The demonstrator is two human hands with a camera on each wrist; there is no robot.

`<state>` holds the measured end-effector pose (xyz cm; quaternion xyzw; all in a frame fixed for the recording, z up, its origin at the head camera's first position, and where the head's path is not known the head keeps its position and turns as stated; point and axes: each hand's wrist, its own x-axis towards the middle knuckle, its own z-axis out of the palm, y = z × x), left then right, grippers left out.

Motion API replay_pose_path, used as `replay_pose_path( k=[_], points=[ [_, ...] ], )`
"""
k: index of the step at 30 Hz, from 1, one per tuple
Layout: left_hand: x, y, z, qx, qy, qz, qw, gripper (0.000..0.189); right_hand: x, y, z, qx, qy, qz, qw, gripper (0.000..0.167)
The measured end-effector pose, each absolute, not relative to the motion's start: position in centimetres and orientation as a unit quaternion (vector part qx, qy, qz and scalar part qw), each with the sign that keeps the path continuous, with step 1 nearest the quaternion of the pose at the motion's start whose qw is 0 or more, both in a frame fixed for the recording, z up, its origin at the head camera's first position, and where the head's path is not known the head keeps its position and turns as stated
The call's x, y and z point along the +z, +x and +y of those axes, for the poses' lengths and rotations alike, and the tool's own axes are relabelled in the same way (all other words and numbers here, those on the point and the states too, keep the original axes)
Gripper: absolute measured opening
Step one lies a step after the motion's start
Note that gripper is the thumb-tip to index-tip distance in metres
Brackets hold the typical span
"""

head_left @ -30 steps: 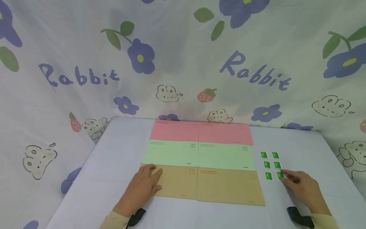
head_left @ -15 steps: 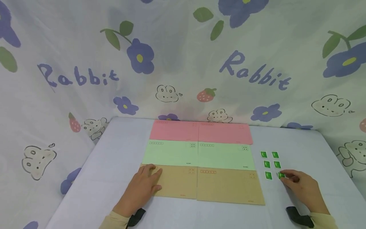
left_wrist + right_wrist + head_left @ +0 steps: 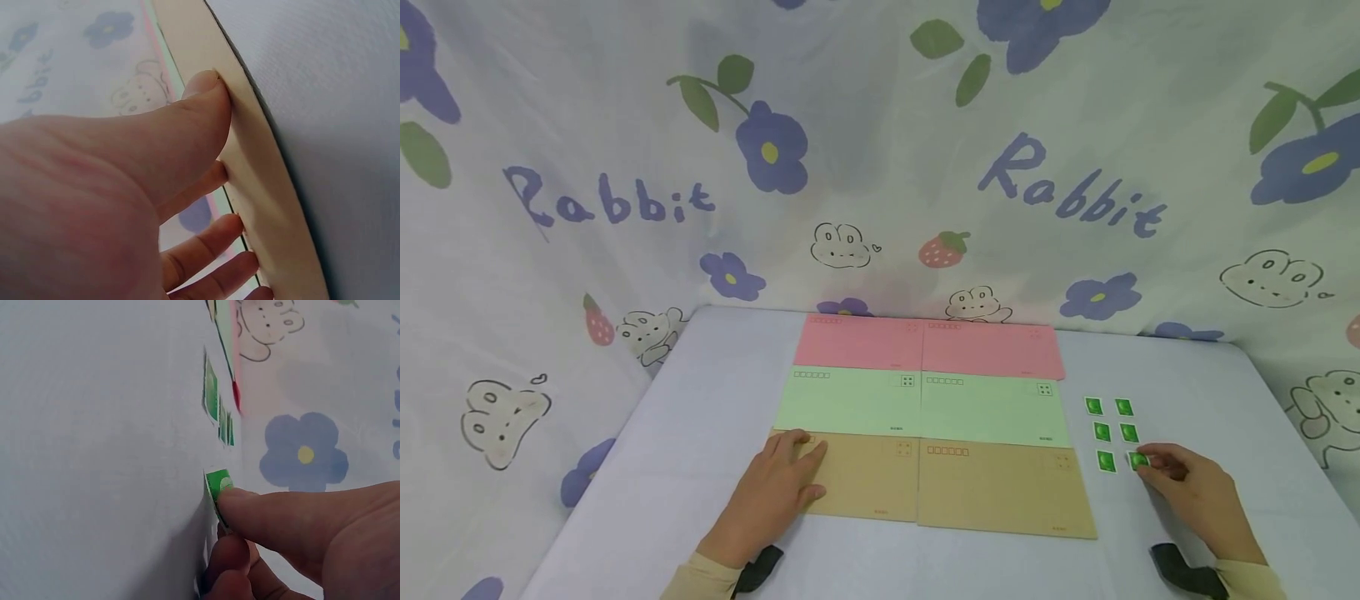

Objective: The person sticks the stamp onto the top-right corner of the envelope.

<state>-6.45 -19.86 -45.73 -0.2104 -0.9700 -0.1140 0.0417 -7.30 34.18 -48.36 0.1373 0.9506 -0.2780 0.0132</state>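
Note:
My left hand rests with spread fingers on the left brown envelope, near its left end. The left wrist view shows the thumb and fingertips touching that brown paper. Between thumb and forefinger my right hand pinches a green stamp by its edge, and the stamp is tilted up from the white tabletop. In the head view this stamp is at the near right of the group. The other green stamps lie flat in two columns.
Right of my left hand is another brown envelope. Two green envelopes and two pink envelopes lie in rows behind. A printed curtain hangs at the table's back edge.
The right thumb and forefinger have closed on the near right stamp and tipped it up a little. My left hand stays in place.

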Motion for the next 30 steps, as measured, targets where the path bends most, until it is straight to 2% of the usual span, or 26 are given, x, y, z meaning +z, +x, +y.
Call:
replay_pose_path(
  k=[16,30],
  points=[
    [-45.4,-6.4,-19.8,-0.123,-0.201,-0.971,0.028,0.056,-48.0,-7.1,34.1,-0.294,0.167,0.941,0.015,0.035],
    [-45.6,-6.3,-19.8,-0.126,-0.198,-0.972,0.025,0.058,-47.2,-6.9,33.2,-0.298,0.172,0.939,-0.027,0.033]
  ],
)
